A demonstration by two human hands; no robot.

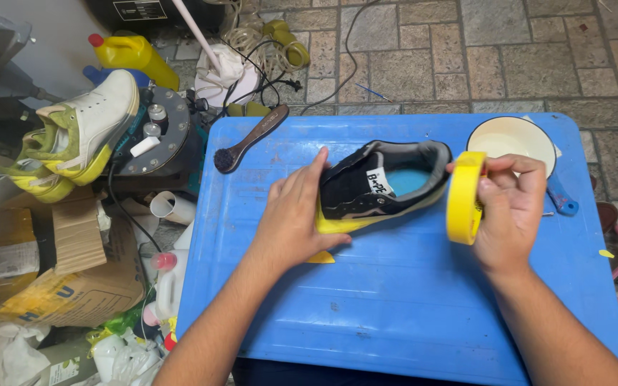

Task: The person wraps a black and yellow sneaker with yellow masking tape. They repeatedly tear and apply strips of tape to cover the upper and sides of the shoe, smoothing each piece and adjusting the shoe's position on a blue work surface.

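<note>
Shoe (pixel 380 182), black with a yellow-taped sole edge, lies on its side near the middle of the blue tabletop (pixel 395 300); left hand (pixel 295 214) presses its toe end, fingers spread flat, nothing clenched. Right hand (pixel 513 207) pinches a yellow tape roll (pixel 464 198) just beside the heel. Upper is probably soft and light; hold by the stiffer sole.

L hand (pixel 291 221) on black sneaker (pixel 380 187), R hand (pixel 513 211) gripping yellow tape roll (pixel 464 198), blue table (pixel 395 307), brush (pixel 248 139)
</note>
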